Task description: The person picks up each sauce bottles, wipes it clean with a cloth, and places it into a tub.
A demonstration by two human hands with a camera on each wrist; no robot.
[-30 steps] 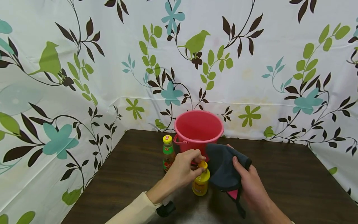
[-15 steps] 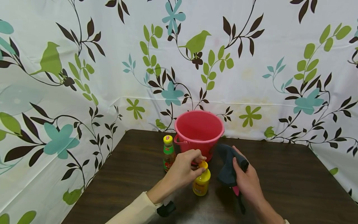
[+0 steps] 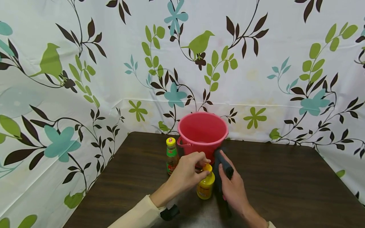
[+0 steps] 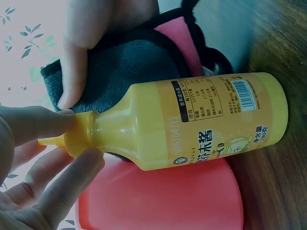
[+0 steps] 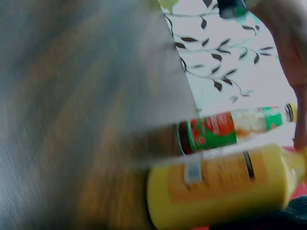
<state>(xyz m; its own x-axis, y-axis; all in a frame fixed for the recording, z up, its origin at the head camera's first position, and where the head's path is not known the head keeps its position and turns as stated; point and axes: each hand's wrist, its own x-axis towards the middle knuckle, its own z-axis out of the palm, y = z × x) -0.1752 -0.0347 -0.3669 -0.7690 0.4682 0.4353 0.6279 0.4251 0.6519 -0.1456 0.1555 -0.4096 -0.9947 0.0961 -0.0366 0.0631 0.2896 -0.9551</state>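
A yellow mustard squeeze bottle (image 3: 204, 189) stands upright on the dark table. My left hand (image 3: 186, 171) pinches its nozzle cap (image 4: 79, 134) between thumb and fingers. On the bottle's right side, my right hand (image 3: 232, 186) grips a dark grey cloth (image 3: 223, 163), thumb on the near face. In the left wrist view the plush cloth lies right behind the bottle, and a pink patch (image 4: 180, 38) shows at its black-trimmed edge. The bottle's printed label (image 4: 216, 110) faces that camera. The right wrist view is motion-blurred and shows the bottle close up.
A pink bucket (image 3: 185, 126) stands just behind the bottle. Left of it is a glass sauce bottle (image 3: 171, 153) with a yellow lid, partly hidden by my left hand. The wooden table (image 3: 285, 177) meets a patterned curtain (image 3: 251, 79) at its back edge.
My right hand first drew the cloth rightward, off the bottle, then swung it back left beside the bottle, turned more edge-on. My left hand has kept its pinch on the cap.
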